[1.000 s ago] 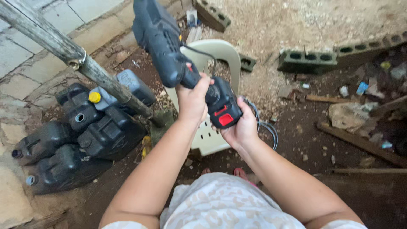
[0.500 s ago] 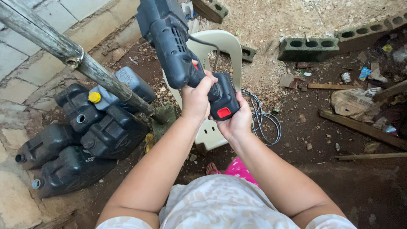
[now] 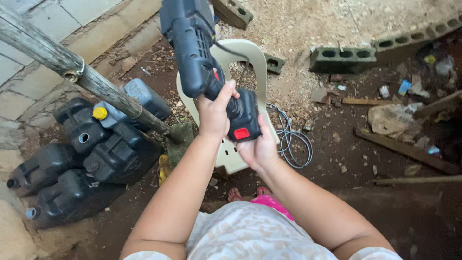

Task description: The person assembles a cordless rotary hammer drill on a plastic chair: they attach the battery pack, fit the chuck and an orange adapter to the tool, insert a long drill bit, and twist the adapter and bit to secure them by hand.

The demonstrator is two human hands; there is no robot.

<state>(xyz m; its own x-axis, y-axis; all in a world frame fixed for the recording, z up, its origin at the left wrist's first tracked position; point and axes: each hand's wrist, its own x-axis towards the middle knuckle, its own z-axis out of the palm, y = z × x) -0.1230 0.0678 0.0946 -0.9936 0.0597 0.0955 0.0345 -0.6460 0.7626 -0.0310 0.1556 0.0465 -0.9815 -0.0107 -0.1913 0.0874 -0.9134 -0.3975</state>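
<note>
Both hands are clamped on a dark blue power tool [image 3: 192, 53] held up in front of the person: the left hand [image 3: 214, 113] wraps its body, the right hand [image 3: 257, 149] cups the black rear end with a red button, above a cream plastic chair [image 3: 250, 58].

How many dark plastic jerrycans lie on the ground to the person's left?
5, clustered by the slanted pole: one blue-grey with a yellow cap, one behind it, one in the middle, and two nearest the wall. More may be hidden behind them.
</note>
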